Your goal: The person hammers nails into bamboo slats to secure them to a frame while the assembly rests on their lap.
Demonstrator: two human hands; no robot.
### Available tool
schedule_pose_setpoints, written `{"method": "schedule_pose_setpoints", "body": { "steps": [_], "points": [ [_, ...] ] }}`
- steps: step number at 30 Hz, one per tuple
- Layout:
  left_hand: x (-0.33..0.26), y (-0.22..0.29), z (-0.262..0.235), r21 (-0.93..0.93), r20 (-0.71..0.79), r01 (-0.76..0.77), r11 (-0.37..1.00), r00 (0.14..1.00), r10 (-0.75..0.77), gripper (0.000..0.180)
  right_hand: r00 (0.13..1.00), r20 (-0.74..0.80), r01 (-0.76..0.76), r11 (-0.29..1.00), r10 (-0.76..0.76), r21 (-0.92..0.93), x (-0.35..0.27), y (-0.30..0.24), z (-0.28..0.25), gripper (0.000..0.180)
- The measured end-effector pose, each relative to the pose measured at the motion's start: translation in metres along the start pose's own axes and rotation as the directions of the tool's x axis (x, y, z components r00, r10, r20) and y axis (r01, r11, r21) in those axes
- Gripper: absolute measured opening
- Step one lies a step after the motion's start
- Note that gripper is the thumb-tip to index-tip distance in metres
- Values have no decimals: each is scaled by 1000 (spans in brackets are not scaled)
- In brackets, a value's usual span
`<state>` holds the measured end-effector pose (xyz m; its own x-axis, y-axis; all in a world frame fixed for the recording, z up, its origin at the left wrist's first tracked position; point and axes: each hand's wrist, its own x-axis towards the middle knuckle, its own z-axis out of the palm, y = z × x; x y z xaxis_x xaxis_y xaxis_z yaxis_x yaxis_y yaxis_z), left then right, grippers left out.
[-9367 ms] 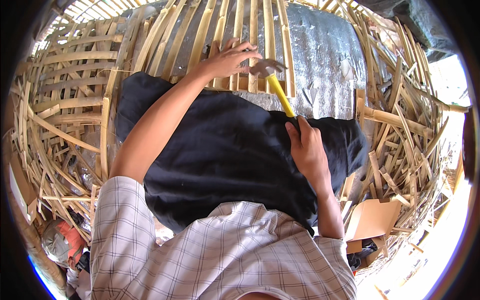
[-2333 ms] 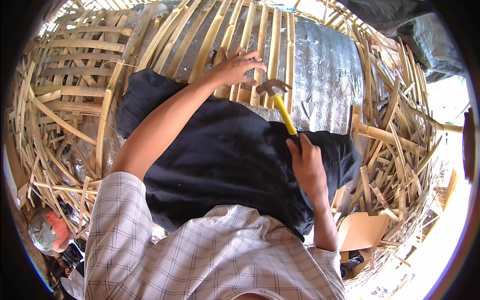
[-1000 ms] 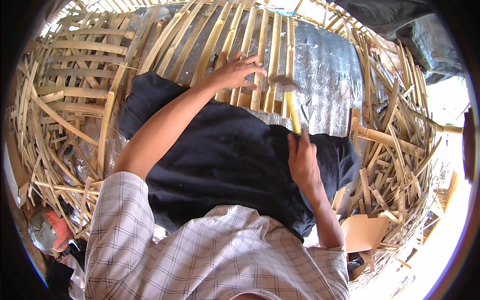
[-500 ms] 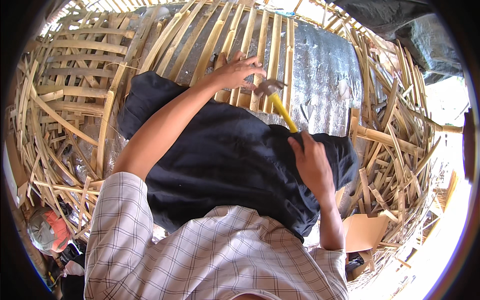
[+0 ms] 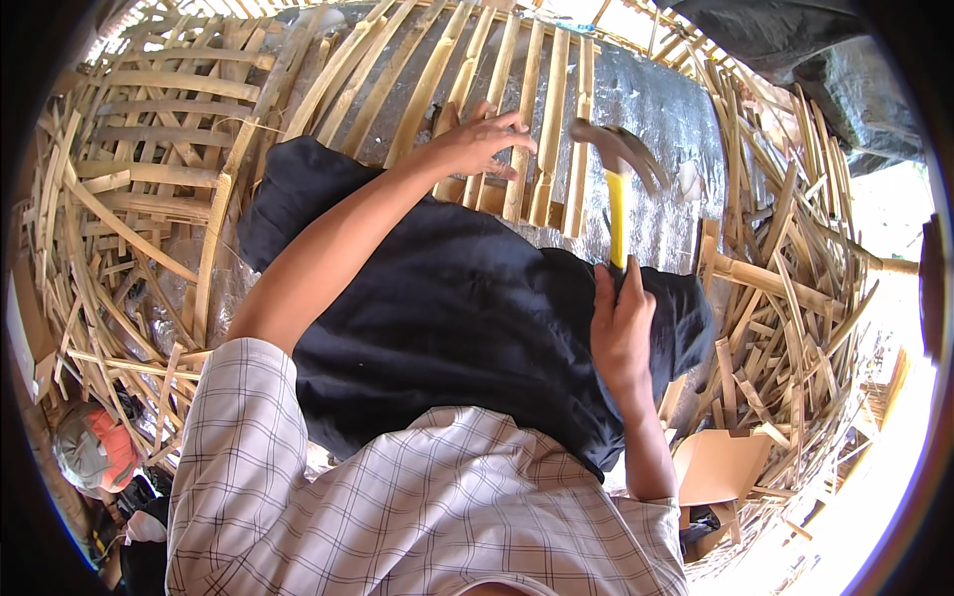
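So, eyes on the right hand point(image 5: 625, 333): it's wrapped around the grip of the hammer point(image 5: 618, 204), thumb up along the handle. The hammer lies at 12 o'clock from that fist, its handle running almost straight from 6 to 12. Up top, the head sits crosswise, striking face towards 10 o'clock, claw towards 4.

Now the left hand point(image 5: 484, 146), over at 11 o'clock from the right. It's bent over the slats point(image 5: 555, 109), fingers curled, thumb and forefinger apart. Can't tell whether it grips a slat or pinches something small.

And this is the relation I'd judge any swing hinges on: from the striking face, the left fingertips are at about 9 o'clock, near but not touching. The right hand has the tool; the left is nearer the middle slats. Those slats run lengthwise from roughly 1 o'clock down to 7, while the end slat point(image 5: 584, 84) stands closer to 12 and 6, its edge lined up with the face in this view. The head looks lifted, though its height is hard to judge. Silver sheet point(image 5: 656, 89) at 1 o'clock, black cloth point(image 5: 447, 298) beneath both forearms.
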<state>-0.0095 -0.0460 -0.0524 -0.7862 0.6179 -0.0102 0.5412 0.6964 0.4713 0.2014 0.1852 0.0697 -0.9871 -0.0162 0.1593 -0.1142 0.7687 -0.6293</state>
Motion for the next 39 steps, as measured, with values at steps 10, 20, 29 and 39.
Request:
{"method": "schedule_pose_setpoints", "body": {
  "steps": [10,20,29,39],
  "points": [
    [-3,-14,5,7,4,17,1000,1000,-17,56,988,83,-122,991,126,-57,3,-28,-12,25],
    [-6,-9,-2,12,13,-3,1000,1000,3,58,983,185,46,982,-11,-184,2,-28,-16,23],
    [-3,5,-13,6,49,18,1000,999,-18,57,976,206,115,965,-66,-235,-14,-3,2,25],
    [7,-34,19,-92,-83,-134,987,988,127,53,978,209,31,967,23,-252,-13,11,13,22]
  ]
}}
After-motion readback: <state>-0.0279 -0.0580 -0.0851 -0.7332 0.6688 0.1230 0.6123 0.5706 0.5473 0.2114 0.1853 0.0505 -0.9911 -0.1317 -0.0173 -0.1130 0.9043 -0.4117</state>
